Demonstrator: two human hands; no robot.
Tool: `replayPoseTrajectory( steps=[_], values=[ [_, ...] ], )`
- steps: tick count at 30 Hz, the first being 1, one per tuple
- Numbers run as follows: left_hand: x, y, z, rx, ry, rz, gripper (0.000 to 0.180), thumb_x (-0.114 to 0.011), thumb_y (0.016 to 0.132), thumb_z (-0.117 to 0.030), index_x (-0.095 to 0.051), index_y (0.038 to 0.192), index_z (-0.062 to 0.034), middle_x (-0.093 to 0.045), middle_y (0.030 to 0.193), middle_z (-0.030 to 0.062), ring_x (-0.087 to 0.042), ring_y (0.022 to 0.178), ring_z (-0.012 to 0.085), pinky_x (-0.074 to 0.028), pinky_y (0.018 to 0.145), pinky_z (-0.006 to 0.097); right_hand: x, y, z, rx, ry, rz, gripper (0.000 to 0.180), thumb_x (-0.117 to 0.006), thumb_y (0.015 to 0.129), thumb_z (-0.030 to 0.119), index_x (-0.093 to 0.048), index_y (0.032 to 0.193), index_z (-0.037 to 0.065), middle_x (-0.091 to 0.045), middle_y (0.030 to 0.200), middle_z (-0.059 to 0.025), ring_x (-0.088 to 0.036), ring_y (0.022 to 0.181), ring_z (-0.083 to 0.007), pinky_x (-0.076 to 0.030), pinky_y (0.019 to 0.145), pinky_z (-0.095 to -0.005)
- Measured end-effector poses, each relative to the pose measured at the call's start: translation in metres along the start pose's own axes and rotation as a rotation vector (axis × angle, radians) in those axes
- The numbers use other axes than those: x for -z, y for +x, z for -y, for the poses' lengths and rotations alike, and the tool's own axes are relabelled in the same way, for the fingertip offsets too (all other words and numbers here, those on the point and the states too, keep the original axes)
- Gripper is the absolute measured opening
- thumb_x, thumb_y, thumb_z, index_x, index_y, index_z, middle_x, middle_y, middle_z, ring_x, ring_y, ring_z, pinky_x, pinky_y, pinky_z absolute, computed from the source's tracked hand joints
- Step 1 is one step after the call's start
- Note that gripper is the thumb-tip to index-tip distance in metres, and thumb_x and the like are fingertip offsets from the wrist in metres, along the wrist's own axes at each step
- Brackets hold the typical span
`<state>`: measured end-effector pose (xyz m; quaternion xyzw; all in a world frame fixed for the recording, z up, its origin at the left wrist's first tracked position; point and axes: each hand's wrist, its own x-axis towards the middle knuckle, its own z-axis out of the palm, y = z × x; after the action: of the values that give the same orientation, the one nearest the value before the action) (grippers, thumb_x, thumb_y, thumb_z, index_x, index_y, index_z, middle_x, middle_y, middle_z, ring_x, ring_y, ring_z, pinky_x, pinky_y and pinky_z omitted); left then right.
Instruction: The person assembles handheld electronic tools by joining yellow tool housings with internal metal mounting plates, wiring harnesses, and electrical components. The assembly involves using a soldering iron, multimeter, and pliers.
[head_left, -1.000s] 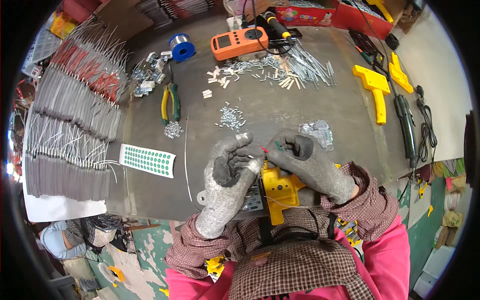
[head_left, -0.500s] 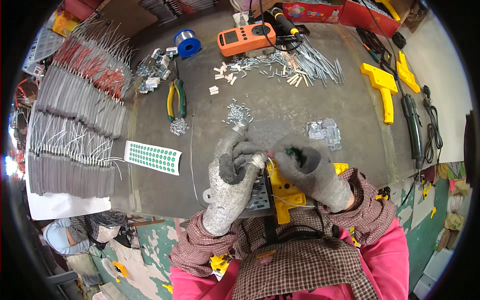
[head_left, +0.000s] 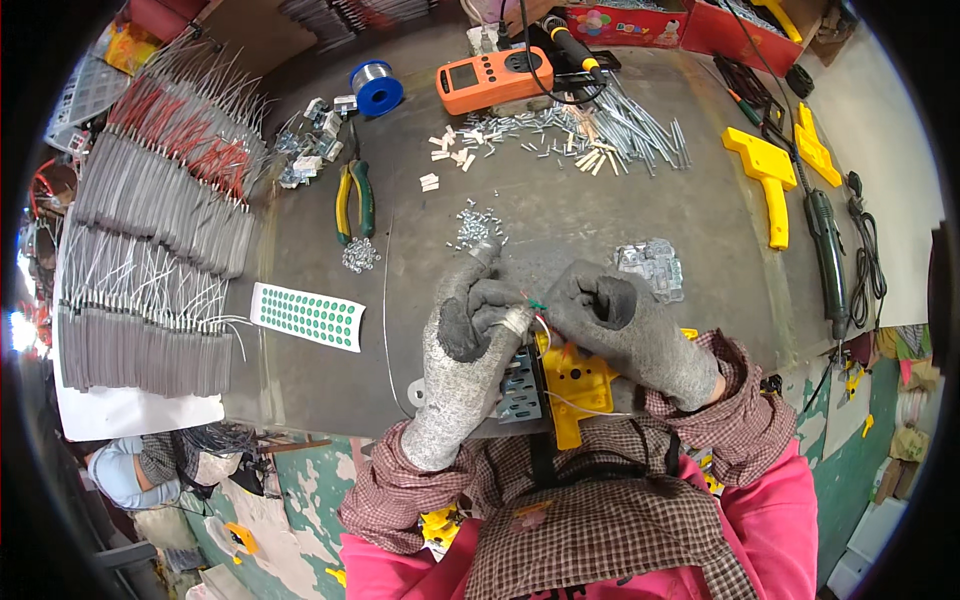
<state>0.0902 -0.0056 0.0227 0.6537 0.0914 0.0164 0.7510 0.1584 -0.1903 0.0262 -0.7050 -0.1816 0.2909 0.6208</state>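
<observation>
Both hands wear grey knit gloves with dark palms. My left hand (head_left: 470,340) and my right hand (head_left: 620,330) meet over a yellow plastic housing (head_left: 575,385) lying at the near edge of the grey bench. Their fingertips pinch thin wires (head_left: 538,312), white with a bit of red and green, that rise from the housing. A grey metal part (head_left: 520,385) sits against the housing's left side under my left hand. A loose white wire (head_left: 585,405) trails across the yellow body.
Rows of grey tubular parts with wire leads (head_left: 150,260) fill the left. Green-yellow pliers (head_left: 355,200), screw piles (head_left: 478,225), a green dot sticker sheet (head_left: 305,316), an orange meter (head_left: 492,78), a blue solder spool (head_left: 375,88), yellow housings (head_left: 765,170) and a green electric screwdriver (head_left: 828,240) lie around.
My hands have closed in together over the yellow housing and shifted slightly nearer me; the fingertips have worked the wires between them. The view has tilted a little.
</observation>
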Motion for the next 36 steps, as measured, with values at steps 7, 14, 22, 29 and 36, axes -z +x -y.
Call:
replayPoseTrajectory(
  steps=[7, 14, 22, 29, 36],
  values=[
    [-0.002, -0.004, -0.004, -0.068, 0.066, -0.02, 0.067, -0.063, 0.091, 0.004, -0.031, 0.151, 0.0058, -0.063, 0.108, 0.0078, -0.061, 0.097, 0.0096, -0.051, 0.087, 0.022, -0.003, -0.001, -0.005, 0.159, -0.247, -0.062, 0.019, -0.065, 0.091, 0.019, -0.065, 0.098, 0.001, -0.059, 0.078, -0.0134, -0.052, 0.066, -0.0292, -0.046, 0.064, -0.0361],
    [0.001, -0.001, 0.004, -0.034, -0.012, -0.052, 0.064, -0.059, 0.092, 0.005, -0.031, 0.149, 0.0055, -0.062, 0.111, 0.0092, -0.061, 0.101, 0.0117, -0.049, 0.095, 0.026, -0.011, 0.002, -0.006, 0.166, -0.116, -0.269, 0.012, -0.063, 0.096, 0.013, -0.064, 0.097, 0.001, -0.06, 0.086, -0.0039, -0.056, 0.08, -0.0097, -0.047, 0.07, -0.0264],
    [0.005, 0.002, -0.002, 0.064, 0.015, -0.053, 0.048, -0.061, 0.091, 0.0, -0.045, 0.137, 0.003, -0.062, 0.112, 0.0103, -0.062, 0.101, 0.0152, -0.053, 0.089, 0.028, -0.016, 0.005, -0.007, 0.251, -0.321, -0.11, 0.024, -0.069, 0.091, 0.016, -0.068, 0.11, 0.003, -0.065, 0.092, -0.0162, -0.065, 0.081, -0.0315, -0.052, 0.07, -0.0401],
    [0.025, 0.014, -0.05, -0.659, 1.153, 0.308, 0.041, -0.072, 0.074, -0.004, -0.062, 0.113, -0.0052, -0.058, 0.1, 0.0111, -0.061, 0.093, 0.0263, -0.052, 0.081, 0.039, -0.01, 0.006, -0.005, 0.149, -0.329, -0.001, 0.023, -0.067, 0.091, 0.013, -0.068, 0.11, 0.002, -0.066, 0.093, -0.012, -0.062, 0.082, -0.0171, -0.051, 0.074, -0.0311],
    [0.025, 0.02, -0.053, -0.812, 1.652, 0.533, 0.04, -0.071, 0.072, -0.018, -0.065, 0.111, -0.0079, -0.059, 0.086, 0.0051, -0.062, 0.084, 0.0261, -0.052, 0.073, 0.04, -0.009, 0.007, -0.014, 0.198, -0.176, -0.062, 0.028, -0.071, 0.087, 0.024, -0.068, 0.105, 0.002, -0.067, 0.091, -0.0178, -0.067, 0.084, -0.0355, -0.053, 0.075, -0.042]
  ],
)
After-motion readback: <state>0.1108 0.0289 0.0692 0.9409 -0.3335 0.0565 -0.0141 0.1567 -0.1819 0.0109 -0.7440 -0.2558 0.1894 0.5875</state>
